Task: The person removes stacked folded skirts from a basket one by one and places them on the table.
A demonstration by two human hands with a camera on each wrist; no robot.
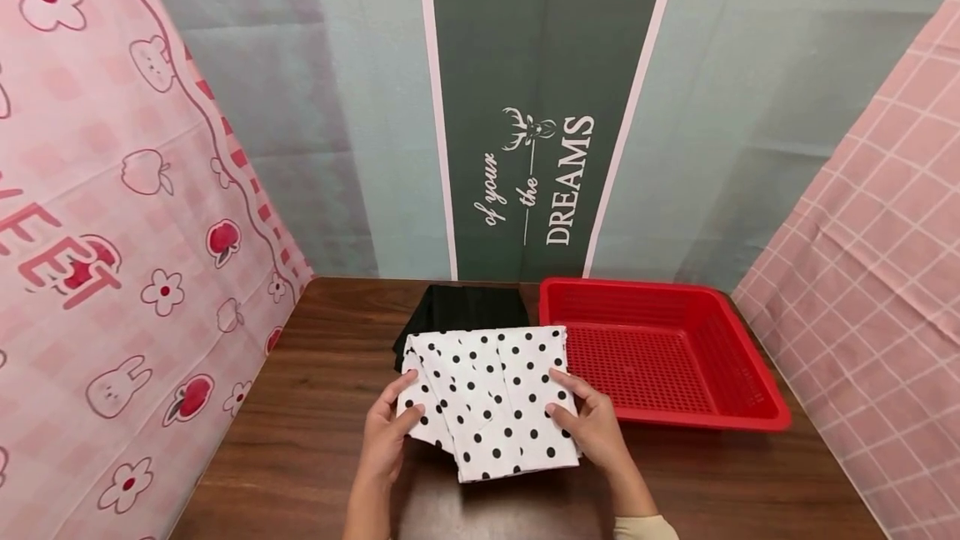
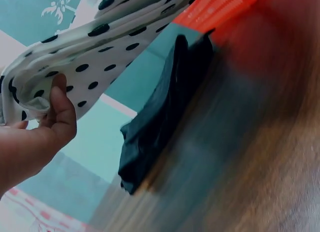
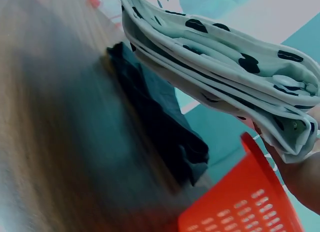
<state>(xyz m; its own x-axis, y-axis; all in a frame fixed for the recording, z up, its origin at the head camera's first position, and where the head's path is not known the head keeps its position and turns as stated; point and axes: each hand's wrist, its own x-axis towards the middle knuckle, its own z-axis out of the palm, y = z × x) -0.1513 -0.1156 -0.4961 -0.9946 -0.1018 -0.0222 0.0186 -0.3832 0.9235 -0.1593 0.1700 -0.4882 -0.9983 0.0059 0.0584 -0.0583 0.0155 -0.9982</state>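
A folded white garment with black polka dots [image 1: 510, 398] is held up above the table by both hands. My left hand [image 1: 386, 432] grips its left edge, thumb on the upper face. On the opposite edge my right hand [image 1: 592, 423] pinches the cloth the same way. Several stacked fabric layers [image 3: 220, 66] show along the garment's edge in the right wrist view. In the left wrist view the left fingers [image 2: 62, 109] curl round a fold. Just behind the garment lies a folded black cloth [image 1: 468, 307], partly hidden by it in the head view.
A red plastic basket [image 1: 750, 423] with a perforated bottom stands at the back right, close to my right hand. The brown wooden table [image 1: 300, 440] is bounded by a printed pink curtain [image 1: 150, 273] on the left, a checked one [image 1: 862, 273] on the right and a grey-green backdrop [image 1: 382, 107].
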